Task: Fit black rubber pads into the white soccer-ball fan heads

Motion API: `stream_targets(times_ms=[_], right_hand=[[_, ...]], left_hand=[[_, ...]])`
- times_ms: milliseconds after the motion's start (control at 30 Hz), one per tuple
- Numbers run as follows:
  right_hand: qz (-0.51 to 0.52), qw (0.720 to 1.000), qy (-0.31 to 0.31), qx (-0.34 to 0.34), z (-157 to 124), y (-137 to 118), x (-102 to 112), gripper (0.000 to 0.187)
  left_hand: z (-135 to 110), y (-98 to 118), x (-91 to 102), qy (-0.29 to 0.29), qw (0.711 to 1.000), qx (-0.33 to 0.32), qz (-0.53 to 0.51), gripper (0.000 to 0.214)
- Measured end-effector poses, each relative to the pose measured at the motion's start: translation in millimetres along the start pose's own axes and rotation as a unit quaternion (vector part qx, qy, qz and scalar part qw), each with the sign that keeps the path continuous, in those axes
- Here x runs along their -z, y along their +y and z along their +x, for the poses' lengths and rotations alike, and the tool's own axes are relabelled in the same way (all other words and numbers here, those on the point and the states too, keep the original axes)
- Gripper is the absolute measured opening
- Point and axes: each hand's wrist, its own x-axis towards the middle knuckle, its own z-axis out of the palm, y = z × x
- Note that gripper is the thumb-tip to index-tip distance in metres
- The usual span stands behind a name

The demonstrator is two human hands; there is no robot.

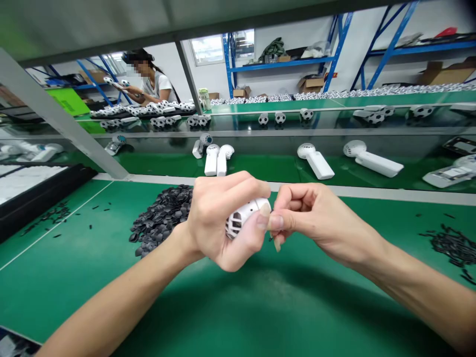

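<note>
My left hand [223, 218] is wrapped round a small white hand-held fan [243, 218], held above the green table [260, 307]; the fan's slotted grille faces me. My right hand [308, 218] is closed in a pinch right at the fan's tip, thumb against my left thumb. Whatever the pinch holds is too small to name. A heap of small black parts [161, 218] lies on the table just left of my left hand.
A conveyor [260, 166] behind the table carries several white fans [316, 161]. A black tray [33, 193] of white pieces sits at the left. More black bits [451, 245] lie at the right. Another person [152, 82] works at a far bench.
</note>
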Motion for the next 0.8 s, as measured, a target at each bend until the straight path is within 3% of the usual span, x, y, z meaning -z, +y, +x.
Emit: stream_targets(times_ms=[200,500,667,733,800], right_hand=[[-0.034,0.999,0.004,-0.024,1,-4,5,0.037],[-0.108,0.991,-0.035,-0.073,2,-7,21,0.042],[-0.159,0.978,-0.105,-0.083,5,-8,26,0.045],[-0.178,0.978,-0.085,-0.066,3,-8,22,0.045],[-0.197,0.98,-0.022,-0.012,-1,-6,14,0.045]], left_hand=[[0,0,-1.4,-0.012,1.0,-0.007,0.005,0.01],[-4,8,-6.7,-0.032,0.998,0.052,0.032,0.022],[-2,13,-6.5,-0.043,0.997,0.065,-0.021,0.028],[-1,14,-5.6,-0.039,0.996,0.068,-0.029,0.027],[0,14,-4.0,-0.03,0.996,0.077,-0.024,0.026]])
